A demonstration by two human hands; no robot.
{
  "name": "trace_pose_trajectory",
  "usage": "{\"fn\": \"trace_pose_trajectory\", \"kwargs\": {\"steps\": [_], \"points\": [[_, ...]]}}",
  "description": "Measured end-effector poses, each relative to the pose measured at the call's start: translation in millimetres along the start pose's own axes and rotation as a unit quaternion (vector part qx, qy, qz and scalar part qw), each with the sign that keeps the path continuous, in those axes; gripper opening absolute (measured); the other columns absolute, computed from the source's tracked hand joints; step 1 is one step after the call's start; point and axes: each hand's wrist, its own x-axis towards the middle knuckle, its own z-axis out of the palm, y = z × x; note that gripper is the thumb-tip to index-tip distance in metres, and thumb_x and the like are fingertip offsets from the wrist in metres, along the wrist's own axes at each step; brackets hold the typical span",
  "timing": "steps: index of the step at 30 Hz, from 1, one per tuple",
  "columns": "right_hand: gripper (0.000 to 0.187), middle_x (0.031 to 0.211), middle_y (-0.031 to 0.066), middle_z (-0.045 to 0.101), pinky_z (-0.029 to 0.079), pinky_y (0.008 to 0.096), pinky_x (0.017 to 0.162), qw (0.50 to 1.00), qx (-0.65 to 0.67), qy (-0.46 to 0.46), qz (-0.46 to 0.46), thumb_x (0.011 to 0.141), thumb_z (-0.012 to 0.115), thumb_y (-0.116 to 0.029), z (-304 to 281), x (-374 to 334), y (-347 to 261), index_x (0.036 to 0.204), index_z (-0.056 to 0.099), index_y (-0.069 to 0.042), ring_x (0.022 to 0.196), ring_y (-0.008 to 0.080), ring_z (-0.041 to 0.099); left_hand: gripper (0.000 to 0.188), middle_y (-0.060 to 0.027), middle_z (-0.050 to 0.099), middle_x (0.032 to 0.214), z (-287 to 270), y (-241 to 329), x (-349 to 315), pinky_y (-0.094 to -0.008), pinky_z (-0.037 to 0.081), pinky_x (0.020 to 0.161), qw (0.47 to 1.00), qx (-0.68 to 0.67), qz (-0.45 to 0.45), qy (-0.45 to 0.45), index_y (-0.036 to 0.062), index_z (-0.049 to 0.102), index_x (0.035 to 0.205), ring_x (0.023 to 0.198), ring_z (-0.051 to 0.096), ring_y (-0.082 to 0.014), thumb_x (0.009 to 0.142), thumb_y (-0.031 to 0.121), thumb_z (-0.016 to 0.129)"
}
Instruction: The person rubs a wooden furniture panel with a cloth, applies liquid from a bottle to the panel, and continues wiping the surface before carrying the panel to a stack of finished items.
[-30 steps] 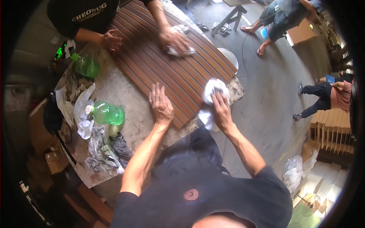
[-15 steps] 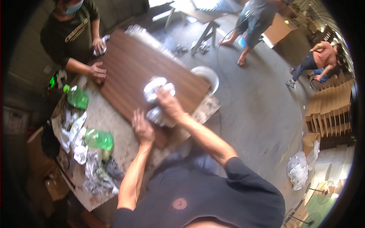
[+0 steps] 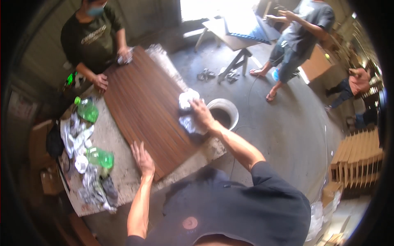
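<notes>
A dark brown slatted wooden panel (image 3: 143, 106) lies on a pale grey worktable (image 3: 111, 143). My left hand (image 3: 142, 159) rests flat and spread on the panel's near corner. At the panel's right edge, my right hand (image 3: 201, 115) presses a crumpled white cloth (image 3: 186, 110) against the wood. Across the table a person in a dark shirt has one hand (image 3: 99, 82) on the panel's far edge and holds a cloth (image 3: 125, 55) in the other hand at the far corner.
Two green plastic bottles (image 3: 87, 110) (image 3: 100, 158) and crumpled rags (image 3: 78, 139) lie on the table's left. A white bucket (image 3: 223, 115) stands on the concrete floor beside the panel. A sawhorse table (image 3: 236, 35) and other people stand beyond. Wooden frames (image 3: 357, 160) are stacked at right.
My right hand with the cloth has travelled outward along the panel to its right edge. My left hand stays at the near corner. The view has swung, showing more floor.
</notes>
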Motion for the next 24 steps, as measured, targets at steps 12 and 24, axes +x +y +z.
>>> {"fn": "trace_pose_trajectory", "kwargs": {"steps": [12, 24], "points": [[0.075, 0.14, 0.0299, 0.046, 0.04, 0.0516, 0.107, 0.994, 0.06, -0.089, -0.033, 0.07, 0.048, 0.016, -5, 5, 19, 0.145, 0.038, 0.009, 0.121, 0.0501, 0.045, 0.052, -0.0274, 0.034, 0.157, 3, 27, -1, -0.0517, 0.027, 0.122, 0.994, 0.08, -0.079, -0.013, 0.0052, 0.043, 0.149, 0.149, 0.025, -0.0477, 0.097, 0.004, 0.046], [0.073, 0.151, 0.0245, 0.036, 0.034, 0.0552, 0.11, 0.987, -0.039, -0.153, -0.039, 0.077, 0.055, 0.005, -9, 24, 12, 0.148, 0.04, 0.001, 0.132, 0.0462, 0.039, 0.057, -0.0257, 0.031, 0.16, -3, 48, 14, -0.0526, 0.026, 0.123, 0.994, 0.075, -0.072, -0.022, 0.0072, 0.042, 0.152, 0.15, 0.025, -0.0474, 0.095, 0.001, 0.042]]}}
